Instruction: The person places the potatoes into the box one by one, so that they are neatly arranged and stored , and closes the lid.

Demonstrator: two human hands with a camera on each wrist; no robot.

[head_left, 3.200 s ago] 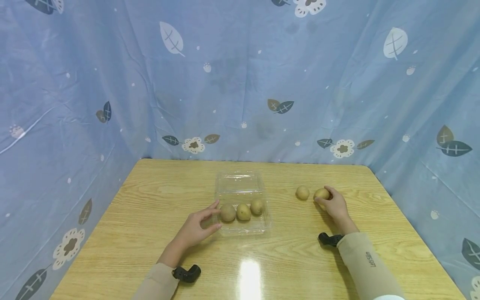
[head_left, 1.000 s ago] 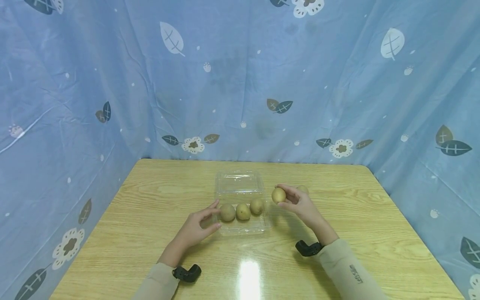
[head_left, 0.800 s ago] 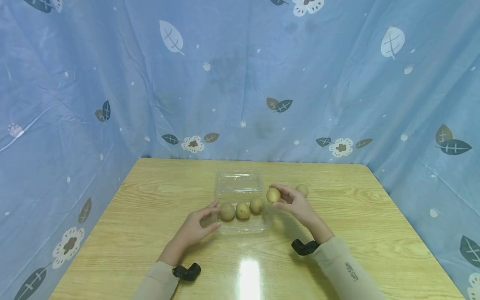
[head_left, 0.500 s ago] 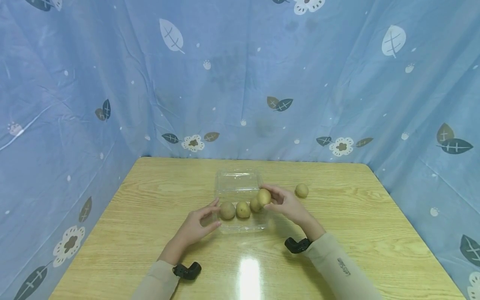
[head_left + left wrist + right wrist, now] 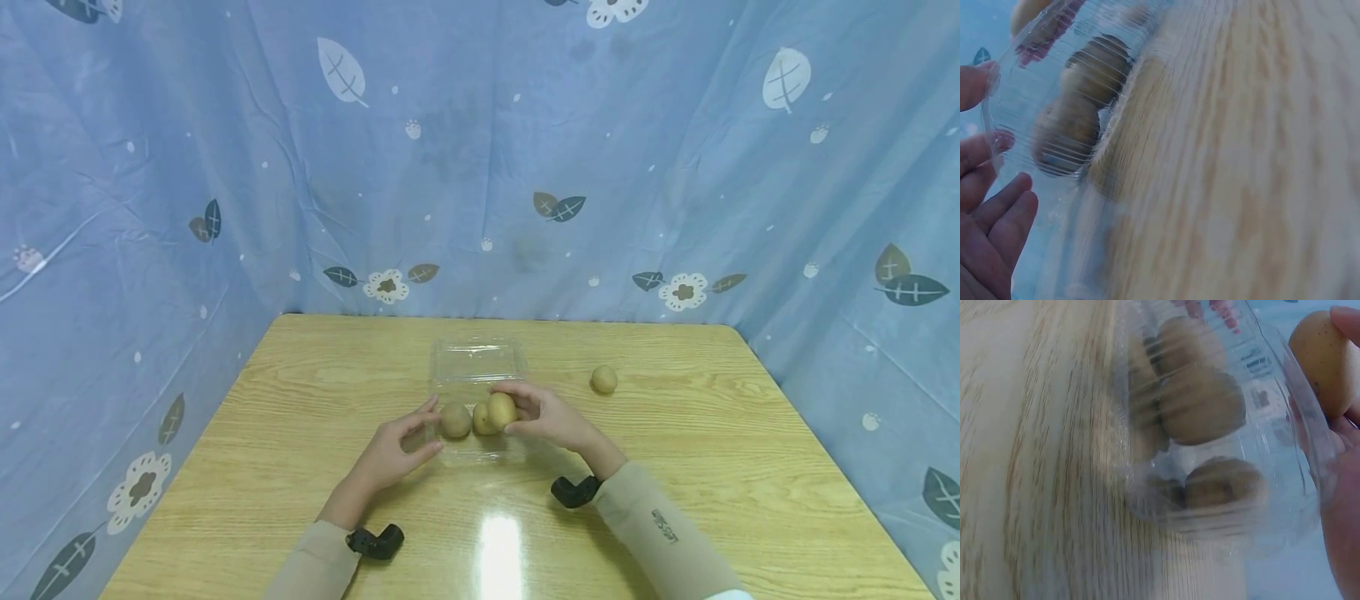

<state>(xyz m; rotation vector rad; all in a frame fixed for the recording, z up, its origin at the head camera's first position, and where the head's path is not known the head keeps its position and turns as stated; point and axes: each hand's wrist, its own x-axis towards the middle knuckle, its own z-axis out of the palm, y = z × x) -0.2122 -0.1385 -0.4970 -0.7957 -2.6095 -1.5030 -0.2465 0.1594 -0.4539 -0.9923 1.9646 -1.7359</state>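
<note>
A clear plastic box point(image 5: 483, 457) stands in the middle of the table, its hinged lid point(image 5: 480, 364) folded back behind it. My left hand point(image 5: 390, 454) holds the box's left side between thumb and fingers; two of its fingers stick out free in the left wrist view. In the box sit several potatoes, among them one at the left end point(image 5: 454, 421) and a middle one point(image 5: 482, 419). The right-hand one is hidden behind my right hand point(image 5: 551, 418). That hand grips a yellowish potato point(image 5: 502, 412) above the box, between thumb and fingers.
One more potato point(image 5: 604, 379) lies on the wooden table point(image 5: 262, 467) to the right of the box. A blue patterned curtain point(image 5: 450, 167) hangs behind the table and along both sides. A black wrist device point(image 5: 576, 492) sits on the right forearm.
My right hand has picked up the potato from the right side of the table and carried it left over the box. My left hand keeps its place at the box's left side.
</note>
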